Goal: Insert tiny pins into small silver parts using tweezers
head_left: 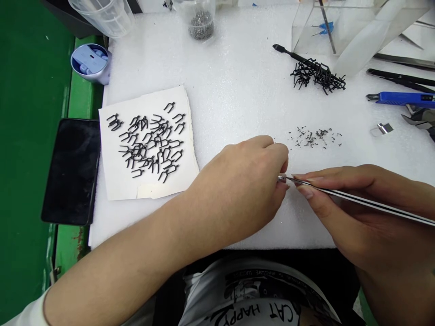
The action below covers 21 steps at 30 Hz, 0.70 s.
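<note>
My left hand (244,181) is closed, pinching a small shiny metal piece (282,178) at its fingertips; most of the piece is hidden. From the right, my right hand (340,194) grips a pair of tweezers (356,197), their tips meeting the metal piece. Whether the tips hold a tiny part is too small to tell. Just beyond both hands lies a scatter of tiny dark metal bits (317,136). To the left, a torn white card (115,181) carries many small black U-shaped pieces (154,142).
A pile of black bent pieces (319,77) lies at the back right, by a clear box (306,31). Tweezers (404,77), a blue cutter knife (401,98) and pliers (419,118) line the right. Back left stand plastic cups (112,18); a black phone (71,172) sits at the left edge.
</note>
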### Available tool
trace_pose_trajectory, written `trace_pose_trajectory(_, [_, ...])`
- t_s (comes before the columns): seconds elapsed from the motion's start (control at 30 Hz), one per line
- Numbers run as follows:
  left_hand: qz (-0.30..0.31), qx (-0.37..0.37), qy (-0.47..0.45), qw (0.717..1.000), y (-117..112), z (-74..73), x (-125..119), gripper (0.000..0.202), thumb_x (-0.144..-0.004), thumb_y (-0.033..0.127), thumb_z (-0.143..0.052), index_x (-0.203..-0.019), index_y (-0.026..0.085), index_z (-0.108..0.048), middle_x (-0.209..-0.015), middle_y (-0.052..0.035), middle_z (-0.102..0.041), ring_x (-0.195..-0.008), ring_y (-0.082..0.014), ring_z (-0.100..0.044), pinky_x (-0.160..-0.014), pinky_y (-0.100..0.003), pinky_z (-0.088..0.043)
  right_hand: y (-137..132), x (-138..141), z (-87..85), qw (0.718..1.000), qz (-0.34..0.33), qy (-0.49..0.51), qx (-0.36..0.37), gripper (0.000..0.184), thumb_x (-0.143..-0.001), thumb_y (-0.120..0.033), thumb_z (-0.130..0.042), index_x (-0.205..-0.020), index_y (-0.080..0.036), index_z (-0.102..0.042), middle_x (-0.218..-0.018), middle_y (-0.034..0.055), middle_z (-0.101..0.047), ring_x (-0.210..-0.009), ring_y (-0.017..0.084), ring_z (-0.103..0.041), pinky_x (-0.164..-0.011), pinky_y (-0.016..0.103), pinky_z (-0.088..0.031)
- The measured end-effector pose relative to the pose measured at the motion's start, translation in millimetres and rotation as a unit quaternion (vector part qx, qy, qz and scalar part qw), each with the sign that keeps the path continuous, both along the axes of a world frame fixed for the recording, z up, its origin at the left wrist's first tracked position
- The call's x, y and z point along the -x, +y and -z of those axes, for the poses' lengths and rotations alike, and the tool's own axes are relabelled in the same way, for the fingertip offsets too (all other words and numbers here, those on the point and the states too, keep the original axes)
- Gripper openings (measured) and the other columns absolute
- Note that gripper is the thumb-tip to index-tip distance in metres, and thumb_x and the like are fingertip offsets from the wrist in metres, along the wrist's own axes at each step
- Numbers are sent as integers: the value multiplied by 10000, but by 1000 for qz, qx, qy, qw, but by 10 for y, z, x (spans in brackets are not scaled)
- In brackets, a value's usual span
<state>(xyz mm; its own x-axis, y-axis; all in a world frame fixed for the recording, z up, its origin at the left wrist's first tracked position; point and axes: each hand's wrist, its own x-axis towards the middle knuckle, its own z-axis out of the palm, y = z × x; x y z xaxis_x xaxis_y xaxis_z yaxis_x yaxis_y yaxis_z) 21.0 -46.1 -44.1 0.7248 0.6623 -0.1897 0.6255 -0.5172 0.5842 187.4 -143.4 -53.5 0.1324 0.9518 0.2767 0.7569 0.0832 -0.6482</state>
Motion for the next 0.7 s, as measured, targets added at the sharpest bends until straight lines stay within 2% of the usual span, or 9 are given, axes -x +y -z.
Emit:
trace_pose_trajectory(0.2, [-2,5,-16,1000,0,-14,24,81,-853,268,-621,-897,201,-612,-889,16,-593,-702,-149,-506,-599,-341,-410,6,-32,26,999,1,45,6,171,-788,-153,-754,-903,-266,-697,-929,-87,-737,-799,61,-696,-713,174,-552])
trace_pose_trajectory(0.4, [-8,-3,-27,1000,9,5,13,80,-841,258,-617,-900,203,-623,-892,20,-605,-719,-139,-518,-610,-309,-400,50,-59,60,998,-17,63,9,171,-788,-161,-751,-923,-254,-703,-944,-91,-739,-815,55,-696,-712,158,-554])
trace_pose_trajectory(0.5, [-7,-8,-31,999,8,11,11,77,-842,261,-617,-891,201,-623,-891,20,-610,-726,-139,-521,-611,-302,-396,42,-49,52,998,-18,62,16,146,-797,-174,-744,-915,-251,-705,-926,-98,-739,-755,38,-683,-680,148,-547])
trace_pose_trajectory(0.7, [-7,-17,-39,999,7,34,23,73,-842,257,-609,-884,198,-620,-883,19,-604,-712,-133,-514,-604,-295,-388,30,-20,54,997,-22,73,16,136,-793,-177,-743,-912,-228,-703,-937,-70,-740,-833,87,-702,-735,215,-568])
